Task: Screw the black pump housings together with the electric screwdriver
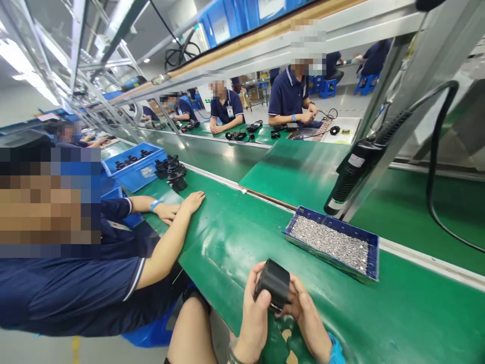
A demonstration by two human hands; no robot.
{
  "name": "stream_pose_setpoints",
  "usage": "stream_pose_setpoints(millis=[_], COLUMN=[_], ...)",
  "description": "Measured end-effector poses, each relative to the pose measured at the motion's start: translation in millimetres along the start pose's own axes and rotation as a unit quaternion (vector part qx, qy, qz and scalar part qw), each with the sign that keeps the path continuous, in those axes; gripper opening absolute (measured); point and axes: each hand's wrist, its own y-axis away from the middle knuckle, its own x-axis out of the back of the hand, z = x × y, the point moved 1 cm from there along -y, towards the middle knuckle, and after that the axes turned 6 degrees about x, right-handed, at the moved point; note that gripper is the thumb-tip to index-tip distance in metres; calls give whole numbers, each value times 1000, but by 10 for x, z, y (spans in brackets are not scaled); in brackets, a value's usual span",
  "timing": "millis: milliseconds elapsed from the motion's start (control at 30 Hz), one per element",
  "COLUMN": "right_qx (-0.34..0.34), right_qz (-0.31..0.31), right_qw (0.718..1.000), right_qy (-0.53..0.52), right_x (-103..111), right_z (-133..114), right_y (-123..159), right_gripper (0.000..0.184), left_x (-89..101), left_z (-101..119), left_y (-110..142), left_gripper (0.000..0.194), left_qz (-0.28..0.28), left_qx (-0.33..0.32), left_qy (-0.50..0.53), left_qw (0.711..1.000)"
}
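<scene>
A black, rounded plastic housing (276, 281) is held up between my two hands, just above the green mat near the table's front edge. My left hand (254, 308) grips it from the left, thumb on its near side and fingers round the far edge. From the right, my right hand (305, 313) closes round its lower right part; some of those fingertips are hidden. Beyond my hands lies a blue tray (331, 265) full of small silvery metal pieces, likely screws. Over that tray hangs a black electric screwdriver (350, 172), its tip hidden behind the tray's rim.
On my left sits a co-worker, one arm (162, 253) resting on the green mat (227, 222). Several black parts (172, 172) stand beside a blue bin (138, 169). A metal post (373, 151) and hanging cable (430, 177) are at right. Across the line, more people sit.
</scene>
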Motion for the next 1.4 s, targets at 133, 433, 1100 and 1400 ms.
stream_pose_setpoints(millis=[133, 433, 1100, 1400], right_qx=[-99, 167, 151, 229], right_qz=[-57, -42, -44, 20], right_qw=[981, 960, 983, 927], right_qy=[-155, 223, 98, 296], right_x=[16, -32, -90, -65], right_z=[61, -94, -154, -91], right_y=[16, 35, 110, 115], right_gripper=[68, 66, 63, 84], left_x=[61, 317, 93, 40], left_z=[3, 123, 189, 54], left_y=[96, 76, 324, 314], left_gripper=[84, 71, 73, 58], left_qz=[-55, -133, -110, -35], left_qx=[-88, -2, -13, 72], left_qy=[-173, -176, -226, -14], left_qw=[979, 975, 968, 997])
